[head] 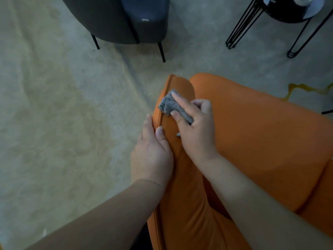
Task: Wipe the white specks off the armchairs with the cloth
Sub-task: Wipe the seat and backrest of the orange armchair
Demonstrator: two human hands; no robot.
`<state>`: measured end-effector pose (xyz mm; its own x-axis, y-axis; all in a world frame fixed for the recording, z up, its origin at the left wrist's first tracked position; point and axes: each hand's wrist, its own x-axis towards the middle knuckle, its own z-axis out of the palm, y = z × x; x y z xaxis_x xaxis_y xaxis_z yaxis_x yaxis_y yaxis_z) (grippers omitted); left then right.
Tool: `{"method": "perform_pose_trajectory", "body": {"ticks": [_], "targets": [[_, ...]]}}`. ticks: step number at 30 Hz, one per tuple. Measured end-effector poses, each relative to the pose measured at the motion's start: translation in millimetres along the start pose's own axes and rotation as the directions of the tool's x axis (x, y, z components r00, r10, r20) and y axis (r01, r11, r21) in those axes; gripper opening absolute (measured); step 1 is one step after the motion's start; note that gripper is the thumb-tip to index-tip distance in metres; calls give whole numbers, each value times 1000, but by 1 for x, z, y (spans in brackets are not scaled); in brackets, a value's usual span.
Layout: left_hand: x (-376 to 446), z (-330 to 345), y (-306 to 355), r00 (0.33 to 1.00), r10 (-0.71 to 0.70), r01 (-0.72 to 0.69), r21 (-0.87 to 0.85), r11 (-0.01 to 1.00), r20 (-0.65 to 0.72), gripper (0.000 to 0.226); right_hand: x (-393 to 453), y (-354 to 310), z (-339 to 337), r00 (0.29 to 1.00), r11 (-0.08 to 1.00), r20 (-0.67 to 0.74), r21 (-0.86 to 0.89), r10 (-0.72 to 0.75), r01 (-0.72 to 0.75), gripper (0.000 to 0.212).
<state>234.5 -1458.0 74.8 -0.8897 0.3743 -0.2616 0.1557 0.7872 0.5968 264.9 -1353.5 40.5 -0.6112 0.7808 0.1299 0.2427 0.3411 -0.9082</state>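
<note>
An orange armchair [261, 141] fills the lower right of the head view. On its left armrest my right hand [196, 130] holds a bunched grey cloth [170, 105], pinched between thumb and forefinger and pressed onto the leather. A small white speck [178, 135] lies on the armrest just under that hand. My left hand [153, 152] rests flat on the armrest's outer edge, fingers straight, thumb on top.
A dark grey armchair [111, 20] on thin black legs stands on the pale carpet at the top. A black side table [288, 17] with hairpin wire legs is at the top right. A yellow pattern [295, 89] marks the carpet beyond the orange seat.
</note>
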Motion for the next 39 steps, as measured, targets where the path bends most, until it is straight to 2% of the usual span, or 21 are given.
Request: {"method": "perform_pose_trajectory", "body": {"ticks": [4, 8, 11, 13, 17, 19, 24, 26, 28, 30, 36, 39], "targets": [[0, -3, 2, 999, -19, 19, 2, 1000, 27, 49, 38, -21, -12, 987, 970, 130, -211, -95, 121, 39], [-1, -4, 3, 998, -34, 34, -1, 999, 58, 50, 81, -45, -5, 869, 844, 495, -462, -8, 271, 30], [-1, -5, 4, 996, -55, 55, 2, 999, 77, 46, 68, -58, 0, 761, 800, 648, -451, -10, 395, 23], [-1, -7, 6, 994, -62, 61, 11, 998, 86, 45, 60, -58, 0, 739, 792, 673, -441, -20, 423, 22], [-1, -6, 5, 995, -56, 54, 27, 998, 84, 52, 87, -50, -1, 863, 807, 506, -501, -19, 312, 23], [-1, -4, 5, 995, -57, 56, 20, 998, 86, 53, 88, -42, 0, 882, 862, 471, -447, -2, 241, 24], [1, -3, 4, 997, -46, 45, 16, 999, 65, 42, 22, -27, -5, 907, 931, 363, -209, -211, 300, 32], [0, -3, 5, 997, -44, 43, 11, 999, 56, 46, 20, -16, -5, 956, 963, 243, -173, -162, 207, 34], [-1, -3, 5, 997, -50, 49, 11, 999, 53, 49, 29, -9, -5, 995, 996, 97, -90, 25, -16, 36], [-2, -3, 5, 998, -47, 47, 5, 999, 44, 49, 24, -5, -7, 985, 985, 22, -41, 169, -168, 38], [-3, -1, 5, 1000, -13, 12, 17, 1000, 7, 49, -58, -2, -23, 982, 982, 17, -22, 187, -186, 44], [-2, 0, 4, 1000, -12, 12, 8, 1000, -6, 48, -37, 6, -21, 977, 977, -8, -32, 212, -213, 43]]}}
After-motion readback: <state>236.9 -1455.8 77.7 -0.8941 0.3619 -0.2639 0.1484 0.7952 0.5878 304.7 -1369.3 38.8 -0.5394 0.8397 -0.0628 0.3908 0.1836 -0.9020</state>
